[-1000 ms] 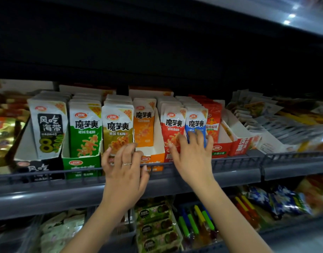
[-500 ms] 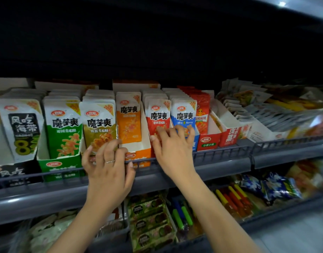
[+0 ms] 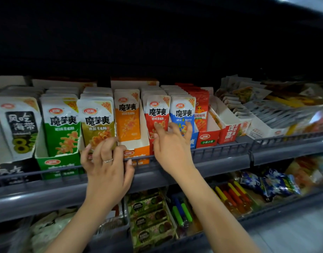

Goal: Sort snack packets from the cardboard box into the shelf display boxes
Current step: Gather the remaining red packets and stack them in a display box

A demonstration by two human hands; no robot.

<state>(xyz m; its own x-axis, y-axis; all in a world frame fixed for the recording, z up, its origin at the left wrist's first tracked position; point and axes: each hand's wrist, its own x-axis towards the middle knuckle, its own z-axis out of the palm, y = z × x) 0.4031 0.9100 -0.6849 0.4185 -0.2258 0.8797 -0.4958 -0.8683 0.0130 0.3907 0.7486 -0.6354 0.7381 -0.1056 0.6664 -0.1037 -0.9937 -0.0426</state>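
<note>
Snack packets stand upright in a row of display boxes on the upper shelf. My left hand (image 3: 107,167) is at the front of the olive packets (image 3: 96,121), next to the orange display box (image 3: 137,152). Its bent fingertips touch the front olive packet and its thumb lies by the shelf rail (image 3: 221,150). My right hand (image 3: 172,148) covers the fronts of the red and blue boxes. Its thumb is on the front red packet (image 3: 157,114) and its bent fingers touch the front blue packet (image 3: 183,114). Neither hand holds a packet. The cardboard box is out of view.
Further left stand green packets (image 3: 60,125) and a black-labelled seaweed packet (image 3: 20,125). To the right are a red box with orange-red packets (image 3: 201,114) and flat grey packs (image 3: 266,110). The lower shelf (image 3: 157,216) holds more snacks. The shelf above is dark.
Both hands stay at the same boxes, but their fingers have bent from flat to curled. The view has swung a little to the right.
</note>
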